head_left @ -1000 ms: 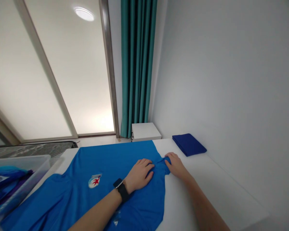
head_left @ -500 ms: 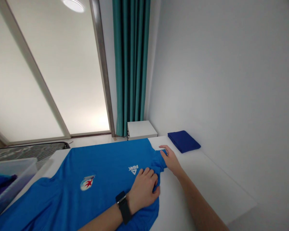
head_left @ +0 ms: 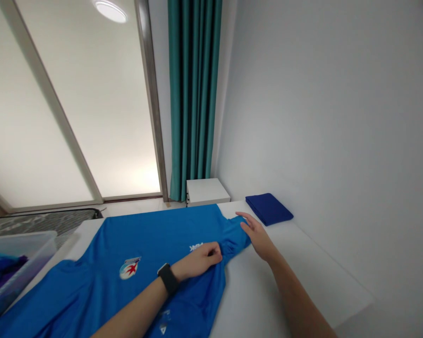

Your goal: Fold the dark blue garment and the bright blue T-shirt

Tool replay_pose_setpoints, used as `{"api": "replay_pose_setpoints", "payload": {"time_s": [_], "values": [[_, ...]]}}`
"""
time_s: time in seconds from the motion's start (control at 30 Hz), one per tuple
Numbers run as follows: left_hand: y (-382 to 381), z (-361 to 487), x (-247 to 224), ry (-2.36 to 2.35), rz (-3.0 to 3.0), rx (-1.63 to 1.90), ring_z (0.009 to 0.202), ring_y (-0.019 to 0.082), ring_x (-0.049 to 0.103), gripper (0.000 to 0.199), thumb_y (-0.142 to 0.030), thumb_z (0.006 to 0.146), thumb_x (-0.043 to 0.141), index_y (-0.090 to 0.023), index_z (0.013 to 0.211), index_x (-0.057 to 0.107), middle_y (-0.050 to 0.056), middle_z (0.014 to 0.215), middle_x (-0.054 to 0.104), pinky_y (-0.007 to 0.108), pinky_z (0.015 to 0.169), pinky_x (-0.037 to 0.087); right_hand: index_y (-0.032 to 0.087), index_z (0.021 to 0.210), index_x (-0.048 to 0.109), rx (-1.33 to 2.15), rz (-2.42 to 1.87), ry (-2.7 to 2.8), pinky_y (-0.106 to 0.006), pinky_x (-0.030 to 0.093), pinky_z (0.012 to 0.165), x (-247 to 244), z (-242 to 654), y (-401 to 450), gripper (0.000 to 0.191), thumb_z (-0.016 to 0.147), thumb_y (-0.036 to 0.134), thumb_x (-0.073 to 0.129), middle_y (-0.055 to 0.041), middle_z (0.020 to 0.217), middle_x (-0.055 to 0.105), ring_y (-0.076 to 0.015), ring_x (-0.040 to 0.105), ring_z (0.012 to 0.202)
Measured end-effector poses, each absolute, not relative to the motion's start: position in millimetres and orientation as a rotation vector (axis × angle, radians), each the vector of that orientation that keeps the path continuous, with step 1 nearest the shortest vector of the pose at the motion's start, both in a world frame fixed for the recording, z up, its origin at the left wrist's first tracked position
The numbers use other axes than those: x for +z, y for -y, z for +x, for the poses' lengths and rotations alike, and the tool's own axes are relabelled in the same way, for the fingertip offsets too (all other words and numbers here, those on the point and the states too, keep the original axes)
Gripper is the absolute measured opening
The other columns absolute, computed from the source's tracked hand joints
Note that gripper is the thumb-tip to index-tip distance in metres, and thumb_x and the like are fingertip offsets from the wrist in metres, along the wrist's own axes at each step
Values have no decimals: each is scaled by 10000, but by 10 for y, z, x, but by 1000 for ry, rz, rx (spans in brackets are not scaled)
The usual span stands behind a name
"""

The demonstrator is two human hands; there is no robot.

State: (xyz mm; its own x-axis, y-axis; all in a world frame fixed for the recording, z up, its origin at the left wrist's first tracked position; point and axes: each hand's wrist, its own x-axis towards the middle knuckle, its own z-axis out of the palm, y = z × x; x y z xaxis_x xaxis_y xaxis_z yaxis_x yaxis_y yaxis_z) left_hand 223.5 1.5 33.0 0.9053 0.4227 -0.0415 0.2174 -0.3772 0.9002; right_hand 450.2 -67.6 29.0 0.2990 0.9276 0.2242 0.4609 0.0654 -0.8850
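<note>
A blue T-shirt [head_left: 151,244] lies spread on the white table, its white chest lettering upside down to me and a round red-and-white badge on the chest. My left hand [head_left: 199,259], with a black watch on the wrist, is closed on the cloth near the base of the right-hand sleeve, where the fabric bunches. At that sleeve's end is my right hand [head_left: 259,237]; its thumb rests on the hem, the index finger stretches along the far edge, and the other fingers are mostly hidden. Part of the shirt's front is turned up below my left forearm.
A folded dark blue cloth [head_left: 269,209] lies on the white table [head_left: 268,291] by the wall. At the left, a translucent bin [head_left: 42,251] holds blue and purple fabric. Beyond the far edge stand a small white cabinet [head_left: 207,190] and a green curtain [head_left: 193,103].
My left hand has turned, curled its fingers and moved slightly up and left. The shirt's side edge shifted left, and the sleeve stretched a little right with my right hand.
</note>
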Motion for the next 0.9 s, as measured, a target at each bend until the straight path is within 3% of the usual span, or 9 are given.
{"api": "replay_pose_setpoints", "payload": {"time_s": [0.13,0.27,0.33,0.5,0.6,0.73,0.9], "values": [[-84,2210,352,-499,1950,220,635,109,408,213,-347,864,502,-186,731,457,-60,660,430,230,615,339,205,1355,491,442,-1769,1310,-311,487,670,116,4551,587,480,901,318,383,-25,816,672,-186,598,672],[68,2228,495,-512,2215,231,672,128,506,79,-260,878,469,-195,856,509,-33,737,547,238,625,373,238,1296,550,152,-2196,1438,-339,467,765,-10,4609,601,421,905,243,392,-77,974,703,-233,651,858],[227,2233,589,-531,2433,234,749,155,561,102,-253,889,460,-215,956,527,-6,834,605,261,678,407,276,1315,531,84,-2363,1509,-332,459,763,-15,4605,622,405,934,263,396,-90,1052,702,-248,659,928],[700,2224,667,-649,2857,109,1030,323,568,409,-542,837,545,-207,1070,572,112,1095,617,468,848,462,294,1346,490,-6,-2480,1596,-321,460,735,13,4583,616,388,967,314,405,-89,1124,696,-262,670,964],[860,2225,605,-656,2922,-56,1062,365,562,441,-515,825,555,-160,1081,601,171,1100,630,540,871,459,294,1330,501,-51,-2476,1616,-318,467,732,1,4580,593,372,970,328,414,-90,1161,687,-256,675,959],[826,2216,569,-493,2961,-118,974,318,625,252,-282,843,500,-136,1000,631,167,1007,678,467,816,506,302,1304,516,-99,-2454,1639,-308,474,733,-20,4576,584,345,977,344,414,-78,1178,684,-234,683,940],[657,2168,636,-149,2869,-188,791,236,685,90,-192,771,524,-198,728,603,59,833,719,340,725,532,294,1302,522,-104,-2396,1669,-309,482,752,-28,4617,551,349,981,378,413,-71,1181,684,-232,676,968]]}}
